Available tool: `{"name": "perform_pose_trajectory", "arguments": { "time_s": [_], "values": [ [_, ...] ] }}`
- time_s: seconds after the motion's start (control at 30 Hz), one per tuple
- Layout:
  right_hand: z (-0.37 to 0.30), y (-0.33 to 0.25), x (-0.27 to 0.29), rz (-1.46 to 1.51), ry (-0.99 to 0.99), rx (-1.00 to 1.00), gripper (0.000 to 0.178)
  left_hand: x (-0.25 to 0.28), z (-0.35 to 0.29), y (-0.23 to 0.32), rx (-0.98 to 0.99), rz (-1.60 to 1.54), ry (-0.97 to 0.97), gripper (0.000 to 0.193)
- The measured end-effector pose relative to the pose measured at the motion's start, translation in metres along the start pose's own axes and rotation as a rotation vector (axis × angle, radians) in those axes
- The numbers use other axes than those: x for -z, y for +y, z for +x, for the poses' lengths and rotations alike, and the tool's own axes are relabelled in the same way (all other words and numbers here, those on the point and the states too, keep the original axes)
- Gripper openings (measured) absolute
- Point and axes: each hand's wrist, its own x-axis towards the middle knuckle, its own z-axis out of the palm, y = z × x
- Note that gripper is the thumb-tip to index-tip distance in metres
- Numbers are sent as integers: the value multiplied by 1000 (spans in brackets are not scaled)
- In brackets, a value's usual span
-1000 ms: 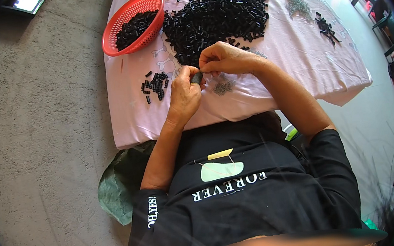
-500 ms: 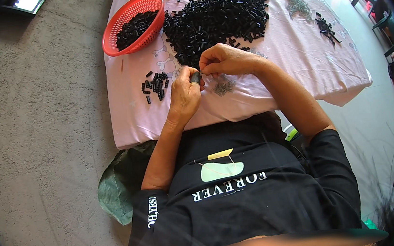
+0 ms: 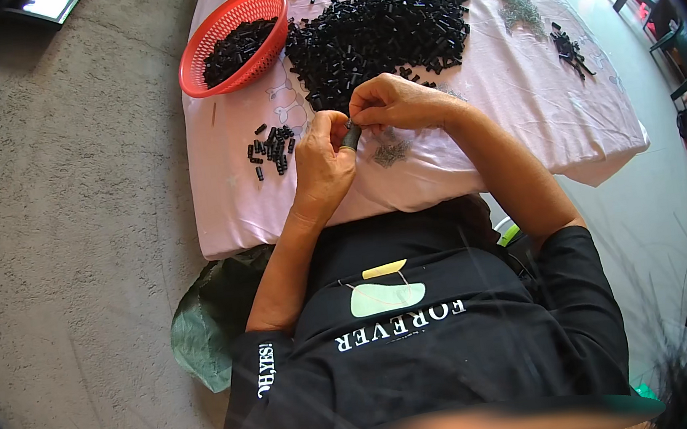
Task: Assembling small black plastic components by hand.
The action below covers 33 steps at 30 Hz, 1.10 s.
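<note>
My left hand (image 3: 323, 164) is closed in a pinch above the near part of the table, its thumb wrapped in a dark cover (image 3: 350, 138). Against its fingertips, my right hand (image 3: 400, 104) pinches with thumb and index finger. Whatever lies between the fingertips is too small and hidden to name. Just below the right hand sits a small heap of fine silvery metal bits (image 3: 389, 152). Several short black ribbed pieces (image 3: 272, 148) lie loose to the left of the left hand. Beyond both hands spreads a large pile of short black pieces (image 3: 382, 28).
A red plastic basket (image 3: 277, 40) holding black pieces stands at the far left of the pink-covered table (image 3: 228, 202). More metal bits (image 3: 517, 8) and a small black cluster (image 3: 569, 51) lie at the right. A thin brown stick (image 3: 213, 113) rests near the basket.
My left hand has turned and shifted slightly, so the covered thumb now points up toward the right fingertips. The right hand stays almost in place, still pinching.
</note>
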Motion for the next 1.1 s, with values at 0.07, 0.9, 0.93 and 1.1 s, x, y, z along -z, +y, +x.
{"name": "perform_pose_trajectory", "arguments": {
  "time_s": [0.07, 0.9, 0.93, 1.1],
  "values": [
    [0, 1, -1, 5, 5, 13, 8, 0, 0, 0, -33, 49, -4, 18],
    [-7, -11, 0, -244, -2, 43, 13, 11, 2, -21, 91, -39, 5, 18],
    [-6, -10, 1, -199, 13, 29, 13, 11, 2, -21, 91, -42, 0, 18],
    [-2, -2, 4, 92, 61, 13, 13, 13, 0, -18, 116, -109, -15, 18]
  ]
}}
